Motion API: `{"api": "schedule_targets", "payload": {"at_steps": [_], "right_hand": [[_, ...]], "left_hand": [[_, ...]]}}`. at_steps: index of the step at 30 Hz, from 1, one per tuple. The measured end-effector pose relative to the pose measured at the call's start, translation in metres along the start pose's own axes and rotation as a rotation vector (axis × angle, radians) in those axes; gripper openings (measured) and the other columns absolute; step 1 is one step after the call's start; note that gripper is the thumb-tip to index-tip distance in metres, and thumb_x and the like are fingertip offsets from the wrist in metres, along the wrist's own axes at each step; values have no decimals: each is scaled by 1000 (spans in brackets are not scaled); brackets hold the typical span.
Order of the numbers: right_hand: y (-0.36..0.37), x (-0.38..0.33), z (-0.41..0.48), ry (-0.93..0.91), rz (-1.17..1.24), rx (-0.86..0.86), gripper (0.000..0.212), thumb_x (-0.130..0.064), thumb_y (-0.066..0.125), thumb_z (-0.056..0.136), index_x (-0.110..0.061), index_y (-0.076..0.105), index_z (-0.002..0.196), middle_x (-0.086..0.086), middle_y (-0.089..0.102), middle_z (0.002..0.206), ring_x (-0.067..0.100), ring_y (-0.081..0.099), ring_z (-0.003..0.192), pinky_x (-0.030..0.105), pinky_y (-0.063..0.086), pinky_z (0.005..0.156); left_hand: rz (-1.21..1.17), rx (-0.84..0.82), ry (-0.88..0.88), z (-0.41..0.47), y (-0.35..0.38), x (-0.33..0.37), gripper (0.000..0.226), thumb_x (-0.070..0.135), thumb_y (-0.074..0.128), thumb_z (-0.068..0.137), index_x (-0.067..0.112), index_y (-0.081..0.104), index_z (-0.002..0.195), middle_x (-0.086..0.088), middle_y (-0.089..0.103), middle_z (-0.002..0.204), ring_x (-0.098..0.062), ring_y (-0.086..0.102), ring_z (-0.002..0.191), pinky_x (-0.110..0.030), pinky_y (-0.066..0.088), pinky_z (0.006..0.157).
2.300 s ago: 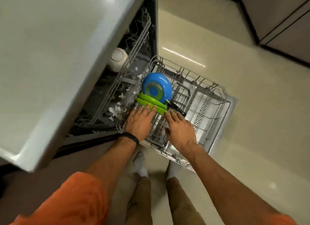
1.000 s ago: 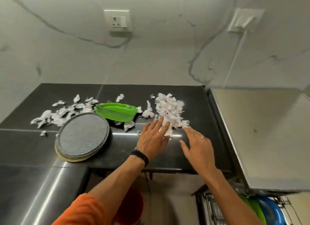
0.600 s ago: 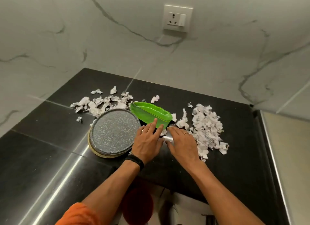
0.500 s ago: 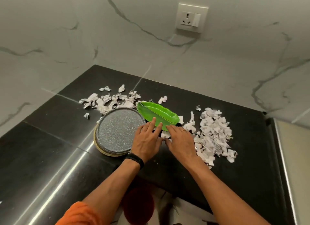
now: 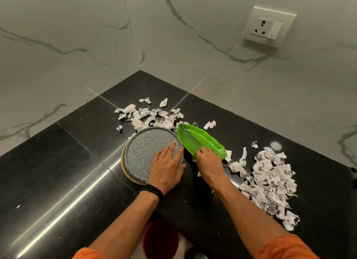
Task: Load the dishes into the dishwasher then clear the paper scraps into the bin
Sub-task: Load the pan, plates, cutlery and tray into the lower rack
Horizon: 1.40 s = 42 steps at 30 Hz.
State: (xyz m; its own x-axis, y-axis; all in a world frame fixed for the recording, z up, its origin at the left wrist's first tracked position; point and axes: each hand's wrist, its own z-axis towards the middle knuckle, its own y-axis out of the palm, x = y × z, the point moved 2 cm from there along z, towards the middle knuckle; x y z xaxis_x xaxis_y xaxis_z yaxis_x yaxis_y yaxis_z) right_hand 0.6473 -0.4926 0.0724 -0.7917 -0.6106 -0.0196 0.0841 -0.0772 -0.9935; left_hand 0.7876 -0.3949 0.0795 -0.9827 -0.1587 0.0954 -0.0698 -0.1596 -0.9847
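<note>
A round grey speckled plate (image 5: 146,152) lies on the black counter (image 5: 58,181), stacked on a cream one. My left hand (image 5: 167,167) rests flat on its right half, fingers straight. Beside it a green leaf-shaped dish (image 5: 195,140) sits tilted, its near edge lifted. My right hand (image 5: 209,163) grips that near edge with curled fingers. Torn paper scraps lie in one patch (image 5: 150,116) behind the plate and a bigger heap (image 5: 270,179) to the right.
Marble walls meet in a corner behind the counter, with a wall socket (image 5: 267,27) at upper right. A red bin (image 5: 160,237) stands on the floor below the counter's front edge, between my arms.
I turned from the dishwasher rack to the counter. Both hands moved left off the paper heap; the left now lies on the grey plate and the right has taken the green dish's edge.
</note>
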Motion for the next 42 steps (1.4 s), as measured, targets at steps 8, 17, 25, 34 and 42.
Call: {"api": "schedule_targets", "payload": {"at_steps": [8,17,25,34,42], "right_hand": [[-28,12,-6,29,-50,193,29,-4,82,70,-17,59,81,2,55,76,24,55,66,32,33,53],[-66,14,-99,207,41,394,21,-20,75,80,-19,59,95,-1,56,90,20,54,82,33,46,67],[-80,20,-212,622,51,423,23,-17,77,83,-17,61,99,1,58,96,25,60,74,40,53,60],[-96,21,-265,784,161,470,14,-28,69,93,-21,61,102,-5,59,99,18,63,86,36,55,64],[-109,35,-312,894,213,551,15,-30,68,96,-22,55,98,-8,53,96,12,55,84,28,48,59]], "left_hand": [[-14,96,86,12,-17,1,67,44,66,90,24,44,151,-12,47,153,-30,54,131,-48,46,105],[-164,283,392,29,-42,26,83,21,78,81,22,37,153,-19,37,155,-37,42,139,-51,46,105],[-446,251,596,12,-44,110,83,20,75,84,24,34,156,-18,29,159,-36,38,142,-52,46,107],[-939,-130,452,-54,-35,182,128,44,83,76,29,-12,161,2,-16,169,-9,1,155,-43,49,102],[-1020,-33,555,-59,-47,236,102,16,83,81,24,17,159,-7,7,167,-6,9,153,-21,22,116]]}}
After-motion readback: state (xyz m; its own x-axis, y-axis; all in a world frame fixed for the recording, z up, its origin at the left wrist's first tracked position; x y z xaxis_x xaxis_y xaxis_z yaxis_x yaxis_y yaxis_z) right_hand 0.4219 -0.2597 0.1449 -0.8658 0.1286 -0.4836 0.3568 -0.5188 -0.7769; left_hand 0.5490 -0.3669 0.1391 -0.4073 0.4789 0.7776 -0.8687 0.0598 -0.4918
